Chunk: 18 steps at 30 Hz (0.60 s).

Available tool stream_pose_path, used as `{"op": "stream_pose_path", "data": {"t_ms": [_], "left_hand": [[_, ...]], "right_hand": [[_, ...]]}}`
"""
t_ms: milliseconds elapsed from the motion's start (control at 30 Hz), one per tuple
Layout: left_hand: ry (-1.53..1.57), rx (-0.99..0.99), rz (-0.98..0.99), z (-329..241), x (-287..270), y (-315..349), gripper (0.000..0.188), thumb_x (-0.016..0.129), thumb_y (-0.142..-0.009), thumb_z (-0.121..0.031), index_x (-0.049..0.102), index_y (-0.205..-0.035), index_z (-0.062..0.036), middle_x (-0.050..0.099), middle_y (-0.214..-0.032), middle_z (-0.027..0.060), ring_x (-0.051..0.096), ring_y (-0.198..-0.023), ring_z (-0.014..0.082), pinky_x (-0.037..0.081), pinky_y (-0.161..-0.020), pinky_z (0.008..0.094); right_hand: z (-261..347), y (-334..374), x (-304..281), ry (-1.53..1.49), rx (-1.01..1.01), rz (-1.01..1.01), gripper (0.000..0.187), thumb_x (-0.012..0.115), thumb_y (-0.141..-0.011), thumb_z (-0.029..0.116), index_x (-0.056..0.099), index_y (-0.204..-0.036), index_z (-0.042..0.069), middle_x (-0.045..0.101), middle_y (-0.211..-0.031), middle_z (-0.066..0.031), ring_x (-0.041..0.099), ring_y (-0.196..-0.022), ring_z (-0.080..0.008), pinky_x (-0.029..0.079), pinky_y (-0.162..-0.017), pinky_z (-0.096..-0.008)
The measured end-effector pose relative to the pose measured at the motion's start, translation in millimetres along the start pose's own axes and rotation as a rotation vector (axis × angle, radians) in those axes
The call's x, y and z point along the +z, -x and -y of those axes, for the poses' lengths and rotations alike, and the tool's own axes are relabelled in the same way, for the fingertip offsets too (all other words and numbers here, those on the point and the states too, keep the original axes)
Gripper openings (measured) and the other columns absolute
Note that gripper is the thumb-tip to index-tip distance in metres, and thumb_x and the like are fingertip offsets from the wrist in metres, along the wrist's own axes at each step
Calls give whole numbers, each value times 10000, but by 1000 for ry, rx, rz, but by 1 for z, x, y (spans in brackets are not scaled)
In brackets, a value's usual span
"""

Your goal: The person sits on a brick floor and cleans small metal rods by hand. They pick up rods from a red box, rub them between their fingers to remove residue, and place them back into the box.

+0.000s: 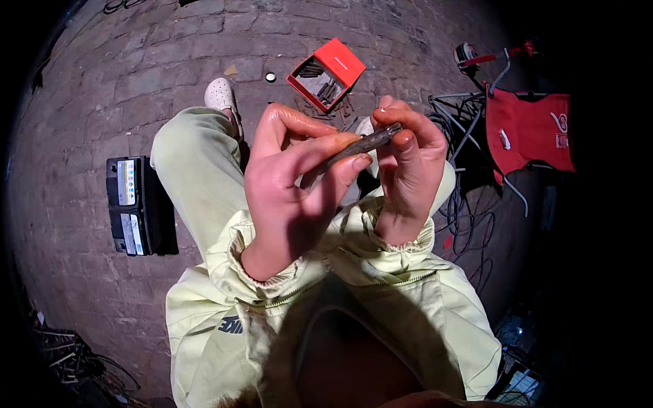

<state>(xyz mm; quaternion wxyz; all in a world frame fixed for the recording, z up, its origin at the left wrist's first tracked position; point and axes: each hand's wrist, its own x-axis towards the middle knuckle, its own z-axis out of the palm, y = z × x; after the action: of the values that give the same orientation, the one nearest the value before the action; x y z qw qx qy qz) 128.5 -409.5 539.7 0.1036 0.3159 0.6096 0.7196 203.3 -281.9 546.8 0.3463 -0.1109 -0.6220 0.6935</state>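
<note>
A dark, tapered rod (364,144) slants up to the right between my two hands; its exact kind does not show. My left hand (292,163) pinches its middle and lower part with thumb and fingers. At the upper end, the fingertips and thumb of my right hand (411,146) close on its tip, which looks notched. My fingertips are stained orange-brown. Beyond my hands, an open red box (297,76) with a white inside stands on the paving, its lid tipped to the right. Several similar dark rods (327,91) lie in it. Small brown pieces (348,107) are scattered beside it.
A black battery (129,228) stands left of my leg. At right is a red folding chair (527,129) with metal legs, near tangled dark cables (469,231). A small white round cap (271,77) lies left of the box. Metal pieces (64,357) are piled at lower left.
</note>
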Motion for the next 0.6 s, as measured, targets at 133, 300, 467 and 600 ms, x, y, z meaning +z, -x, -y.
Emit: {"op": "stream_pose_path", "data": {"t_ms": [133, 300, 467, 600], "left_hand": [[-6, 4, -12, 1, -1, 0, 226, 756, -674, -72, 700, -876, 14, 527, -848, 79, 522, -790, 176, 424, -676, 262], [28, -22, -22, -2, -2, -3, 207, 748, -647, -68, 713, -842, -7, 543, -826, 92, 543, -757, 186, 454, -634, 268], [-83, 55, -50, -2, -1, -5, 220, 756, -627, -53, 713, -839, -10, 538, -827, 90, 542, -748, 182, 447, -625, 267], [-182, 85, -114, -6, 4, -3, 245, 775, -643, -65, 705, -870, -4, 515, -839, 71, 525, -790, 186, 424, -704, 268]], "right_hand": [[3, -2, -1, 82, -85, 55, 379, 741, -762, 286, 688, -950, -40, 606, -808, -38, 487, -746, -121, 369, -643, -235], [5, -4, -6, 175, -158, 124, 345, 708, -806, 246, 678, -993, -43, 617, -829, -61, 493, -739, -139, 378, -650, -242], [12, -3, -2, 157, -155, 104, 281, 678, -838, 181, 674, -1009, -43, 632, -856, -74, 521, -779, -133, 398, -674, -236], [15, 0, 12, 170, -13, -59, 240, 671, -845, 144, 676, -1002, -37, 627, -842, -62, 537, -808, -121, 417, -695, -224]]}}
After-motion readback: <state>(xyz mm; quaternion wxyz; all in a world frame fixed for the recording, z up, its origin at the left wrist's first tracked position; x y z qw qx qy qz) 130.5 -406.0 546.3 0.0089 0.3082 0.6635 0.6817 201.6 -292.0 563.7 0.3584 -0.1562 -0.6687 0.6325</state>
